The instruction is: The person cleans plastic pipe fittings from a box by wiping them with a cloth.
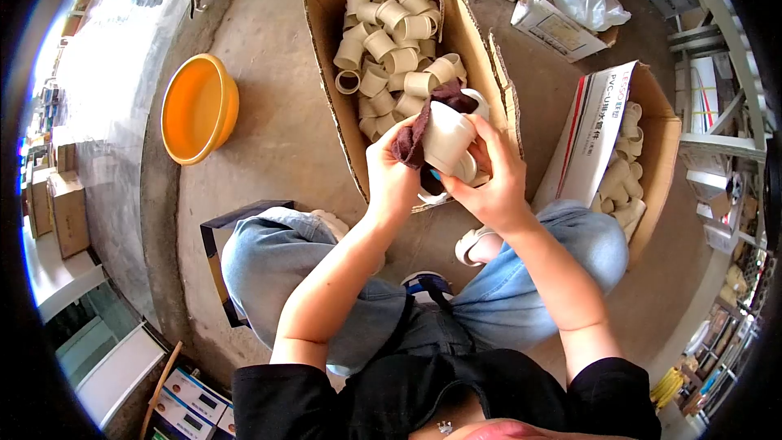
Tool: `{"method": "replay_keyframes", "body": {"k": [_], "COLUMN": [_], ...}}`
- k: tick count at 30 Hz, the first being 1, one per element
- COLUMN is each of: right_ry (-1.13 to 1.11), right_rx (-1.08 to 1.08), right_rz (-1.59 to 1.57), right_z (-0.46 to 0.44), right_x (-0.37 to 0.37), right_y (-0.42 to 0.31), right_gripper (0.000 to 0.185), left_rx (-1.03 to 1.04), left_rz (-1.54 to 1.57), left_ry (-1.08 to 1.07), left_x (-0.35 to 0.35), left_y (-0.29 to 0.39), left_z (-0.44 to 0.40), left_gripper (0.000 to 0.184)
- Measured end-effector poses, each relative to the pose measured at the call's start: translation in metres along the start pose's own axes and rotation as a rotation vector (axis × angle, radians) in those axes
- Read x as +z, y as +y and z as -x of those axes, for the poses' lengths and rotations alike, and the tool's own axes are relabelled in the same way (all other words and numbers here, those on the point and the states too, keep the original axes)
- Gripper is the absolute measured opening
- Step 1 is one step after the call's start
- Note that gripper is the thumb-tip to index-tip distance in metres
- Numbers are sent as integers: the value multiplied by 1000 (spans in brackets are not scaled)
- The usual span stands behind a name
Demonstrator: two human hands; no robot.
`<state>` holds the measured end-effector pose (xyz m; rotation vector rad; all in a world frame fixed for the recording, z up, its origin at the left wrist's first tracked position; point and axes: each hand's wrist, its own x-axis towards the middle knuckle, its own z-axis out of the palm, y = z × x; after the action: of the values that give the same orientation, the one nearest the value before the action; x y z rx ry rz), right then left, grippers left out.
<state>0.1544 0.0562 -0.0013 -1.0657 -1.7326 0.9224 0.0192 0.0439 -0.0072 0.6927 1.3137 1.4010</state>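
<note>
White pipe fitting (447, 137) held above near end of open carton (332, 81), main barrel roughly upright in view, slight tilt. Left hand (392, 171) curled round its left side, gripping dark cloth (413, 140) against it. Right hand (494, 175) partly closed, fingers on its right side. Cream couplings (401, 59) loose in the carton beyond; carton wall close on right. Side box (588, 126) reads "LESSO", "PVC-U". Orange basin (200, 109) well apart, left.

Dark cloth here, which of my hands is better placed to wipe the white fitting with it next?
Your left hand, I'd judge: it holds the bunched dark cloth against one side of the white fitting, while your right hand grips the other side and could steady it.
</note>
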Motion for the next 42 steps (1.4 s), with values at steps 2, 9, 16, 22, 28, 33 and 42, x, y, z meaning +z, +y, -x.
{"method": "replay_keyframes", "body": {"k": [2,9,16,22,28,33,42], "right_ry": [-42,-208,-227,-150,-66,-112,-282], "right_rx": [-18,-8,80,40,45,-16,136], "right_rz": [18,297,196,114,87,198,184], "right_z": [-3,-7,-5,-1,5,-2,-5], "right_x": [2,-1,9,13,14,4,-14], "right_y": [-1,-21,-20,-17,-13,-22,-20], "right_gripper": [68,72,65,67,66,68,54], "left_rx": [95,825,956,405,-76,-116,823], "left_rz": [-172,-841,-881,-394,120,-69,-888], "left_ry": [24,-137,-176,24,10,0,-371], "left_x": [-1,-17,-36,-32,-25,-22,-21], "left_y": [3,15,14,0,-1,7,17], "left_z": [2,1,2,10,10,9,6], "left_gripper": [30,50,44,50,38,40,41]}}
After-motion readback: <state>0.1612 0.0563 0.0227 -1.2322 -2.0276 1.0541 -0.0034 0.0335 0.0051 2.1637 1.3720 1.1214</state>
